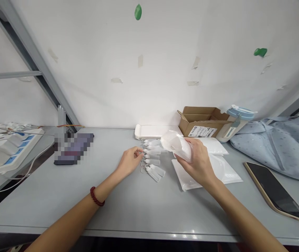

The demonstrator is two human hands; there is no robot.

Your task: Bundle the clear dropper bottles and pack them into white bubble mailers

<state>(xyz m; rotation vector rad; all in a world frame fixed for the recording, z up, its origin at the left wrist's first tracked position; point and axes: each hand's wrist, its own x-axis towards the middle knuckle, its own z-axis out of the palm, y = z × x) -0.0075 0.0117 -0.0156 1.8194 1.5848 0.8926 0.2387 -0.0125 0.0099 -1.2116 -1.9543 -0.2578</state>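
Several small clear plastic bottles (pixel 153 158) with white caps lie in a row on the grey table (pixel 128 206). My left hand (pixel 129 161) rests beside them, fingers pinched on the cap end of one bottle. My right hand (pixel 198 160) is closed round a clear plastic bag (pixel 175 142), held a little above the table, its mouth toward the bottles. More flat clear bags (pixel 226 173) lie under and behind my right hand.
An open cardboard box (pixel 202 123) and a tilted white cup with a blue lid (pixel 236 120) stand at the back. A white tray (pixel 151 132), a phone (pixel 275 190), light blue cloth (pixel 278 147) and a power strip (pixel 7 150) surround the work spot.
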